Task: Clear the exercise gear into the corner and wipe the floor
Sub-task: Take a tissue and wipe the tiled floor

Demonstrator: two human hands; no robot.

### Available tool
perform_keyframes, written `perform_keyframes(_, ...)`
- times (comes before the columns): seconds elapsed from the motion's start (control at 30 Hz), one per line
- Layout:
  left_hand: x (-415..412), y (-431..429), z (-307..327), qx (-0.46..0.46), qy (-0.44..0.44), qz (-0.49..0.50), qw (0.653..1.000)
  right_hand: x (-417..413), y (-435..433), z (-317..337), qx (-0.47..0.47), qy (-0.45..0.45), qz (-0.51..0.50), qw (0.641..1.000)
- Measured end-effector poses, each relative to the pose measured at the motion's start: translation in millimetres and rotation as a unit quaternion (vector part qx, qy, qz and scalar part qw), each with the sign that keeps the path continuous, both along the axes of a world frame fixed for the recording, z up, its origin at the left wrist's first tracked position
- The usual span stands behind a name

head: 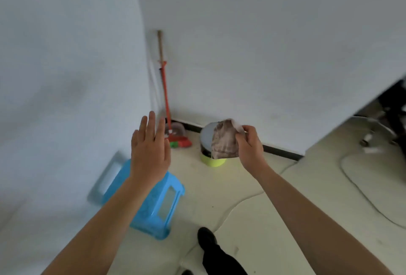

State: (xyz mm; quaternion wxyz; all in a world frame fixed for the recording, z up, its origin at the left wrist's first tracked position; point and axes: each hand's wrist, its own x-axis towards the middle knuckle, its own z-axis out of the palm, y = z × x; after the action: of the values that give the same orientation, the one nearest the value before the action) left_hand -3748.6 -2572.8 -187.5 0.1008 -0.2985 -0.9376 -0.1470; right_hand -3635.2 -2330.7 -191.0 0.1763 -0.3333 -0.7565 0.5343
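My right hand [249,144] pinches a crumpled, dirty grey-brown cloth [224,139] and holds it in the air in front of a lime-green bin [212,158] with a grey lid. My left hand [150,149] is raised with fingers spread and nothing in it, above a light blue plastic stool [158,204]. Both hands face the room's corner, where the pale tiled floor [274,220] meets the white walls.
A red-handled broom [165,90] leans in the corner with its red and green head [180,142] on the floor. A white cable [362,195] snakes over the tiles at right. A chair base with castors [373,136] stands far right. My dark shoe [206,238] is below.
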Motion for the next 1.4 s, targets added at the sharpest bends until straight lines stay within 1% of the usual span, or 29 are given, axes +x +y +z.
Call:
perform_keyframes(0.07,21.2,35.6,3.8,-0.004,-0.006,-0.053,0.999,53.5,18.1,6.0,-0.012,0.004,-0.049,0.999)
perform_keyframes(0.13,53.7,78.8,12.0,-0.011,-0.011,-0.119,0.993,114.7,33.0,10.6,-0.013,0.008,-0.122,0.992)
perform_keyframes(0.27,140.5,176.8,40.8,-0.011,0.015,-0.256,0.966,240.2,68.1,34.9,0.025,0.03,-0.239,0.97)
perform_keyframes(0.4,259.3,264.7,78.7,0.025,0.04,-0.386,0.921,383.1,100.2,64.3,0.044,0.045,-0.349,0.935)
perform_keyframes(0.47,334.9,305.6,94.2,0.043,0.046,-0.447,0.892,463.4,112.8,74.3,0.055,0.065,-0.414,0.906)
perform_keyframes(0.53,417.8,343.0,99.3,0.057,0.05,-0.502,0.862,548.5,123.0,78.5,0.072,0.08,-0.474,0.874)
perform_keyframes(0.67,583.1,402.6,89.6,0.069,0.033,-0.58,0.811,716.3,128.3,77.4,0.091,0.067,-0.555,0.824)
perform_keyframes(0.77,691.0,437.5,86.0,0.059,0.037,-0.626,0.777,822.5,133.7,77.5,0.089,0.052,-0.593,0.799)
perform_keyframes(0.87,780.5,463.5,95.3,0.06,0.037,-0.653,0.754,908.7,144.3,82.1,0.084,0.059,-0.625,0.774)
perform_keyframes(1.03,887.4,502.5,102.1,0.061,0.044,-0.686,0.723,1011.3,166.3,83.0,0.063,0.083,-0.663,0.741)
perform_keyframes(1.17,968.6,550.0,80.4,0.04,0.056,-0.714,0.696,1084.2,198.1,66.7,0.062,0.097,-0.686,0.718)
perform_keyframes(1.4,1118.5,665.3,29.3,0.004,0.057,-0.745,0.665,1224.7,294.7,29.4,0.045,0.055,-0.701,0.709)
